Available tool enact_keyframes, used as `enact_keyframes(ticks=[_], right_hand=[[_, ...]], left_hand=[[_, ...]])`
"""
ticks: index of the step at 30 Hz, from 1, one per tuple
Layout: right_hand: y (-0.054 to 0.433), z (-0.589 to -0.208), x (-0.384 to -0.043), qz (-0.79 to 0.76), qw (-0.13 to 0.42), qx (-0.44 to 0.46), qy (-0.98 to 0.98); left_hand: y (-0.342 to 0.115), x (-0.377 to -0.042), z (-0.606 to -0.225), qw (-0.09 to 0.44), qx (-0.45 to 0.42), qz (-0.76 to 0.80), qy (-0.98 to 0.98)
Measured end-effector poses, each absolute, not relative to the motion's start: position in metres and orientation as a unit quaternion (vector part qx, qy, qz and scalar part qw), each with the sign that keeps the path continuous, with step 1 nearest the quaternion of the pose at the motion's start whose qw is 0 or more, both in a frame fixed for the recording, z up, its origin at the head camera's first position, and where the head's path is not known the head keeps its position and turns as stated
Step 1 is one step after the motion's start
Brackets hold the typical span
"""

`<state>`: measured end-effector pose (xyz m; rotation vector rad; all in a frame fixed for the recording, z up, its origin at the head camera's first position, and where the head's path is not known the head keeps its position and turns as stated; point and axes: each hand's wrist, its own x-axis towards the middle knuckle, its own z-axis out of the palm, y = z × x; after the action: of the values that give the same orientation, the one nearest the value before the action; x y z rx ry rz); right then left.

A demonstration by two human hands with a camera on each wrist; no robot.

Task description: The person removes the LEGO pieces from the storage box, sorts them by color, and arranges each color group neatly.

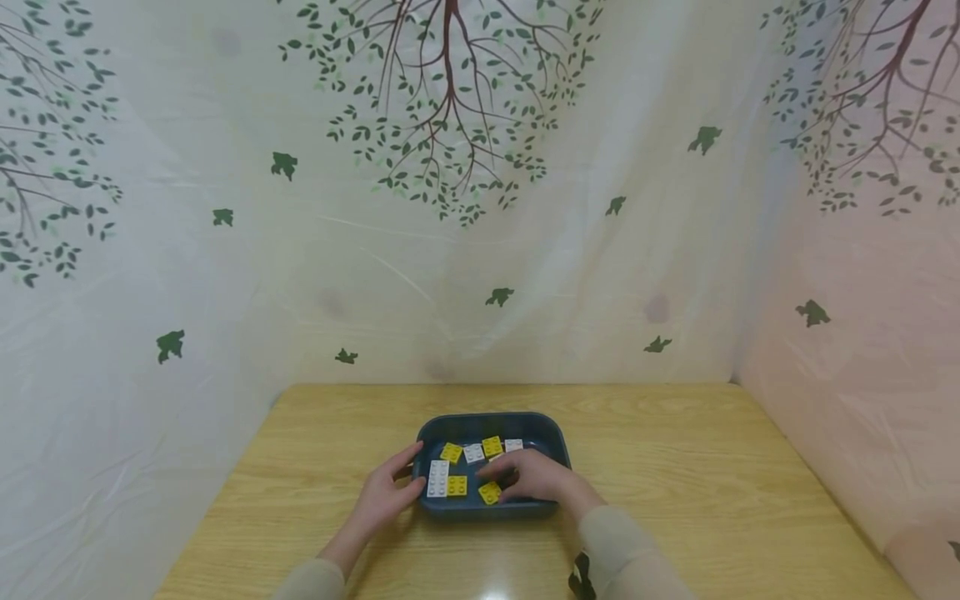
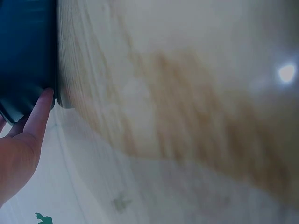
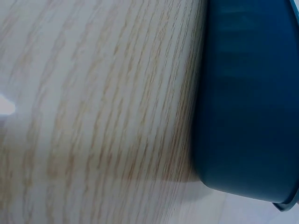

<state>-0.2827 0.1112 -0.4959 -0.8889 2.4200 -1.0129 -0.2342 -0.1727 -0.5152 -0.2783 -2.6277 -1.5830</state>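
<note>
A dark blue tray (image 1: 491, 512) sits on the wooden table, holding several white and yellow toy bricks. My left hand (image 1: 385, 494) holds the tray's left end, its thumb (image 2: 39, 112) against the front corner and the other fingers farther along the end. My right hand (image 1: 531, 475) reaches in over the right half. Its fingers arch down around a small yellow brick (image 1: 490, 492), thumb tip at the brick's right side; I cannot tell if they pinch it. A long white brick (image 1: 438, 479) lies beside another yellow brick (image 1: 457, 486) near my left hand. The right wrist view shows the tray's side wall (image 3: 247, 107) but no fingers.
Along the tray's far side lie a yellow brick (image 1: 452, 452), a white brick (image 1: 473, 453), a second yellow brick (image 1: 492, 446) and a white one (image 1: 513, 445), partly behind my right hand. The table (image 1: 675, 467) ends at a pale curtain (image 1: 525, 250) printed with branches and birds.
</note>
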Motion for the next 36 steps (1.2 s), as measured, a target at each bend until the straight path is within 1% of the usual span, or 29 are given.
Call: enact_keyframes(ticks=[6, 16, 36], right_hand=[[0.107, -0.495, -0.281, -0.317, 0.171, -0.324, 0.875], [0.106, -0.498, -0.283, -0.319, 0.176, -0.324, 0.873], [0.104, -0.505, -0.286, -0.294, 0.156, -0.345, 0.878]], left_hand=[[-0.173, -0.233, -0.515, 0.026, -0.083, -0.512, -0.854], [-0.172, -0.233, -0.516, 0.022, -0.076, -0.512, -0.856], [-0.170, -0.229, -0.513, 0.015, -0.069, -0.514, -0.855]])
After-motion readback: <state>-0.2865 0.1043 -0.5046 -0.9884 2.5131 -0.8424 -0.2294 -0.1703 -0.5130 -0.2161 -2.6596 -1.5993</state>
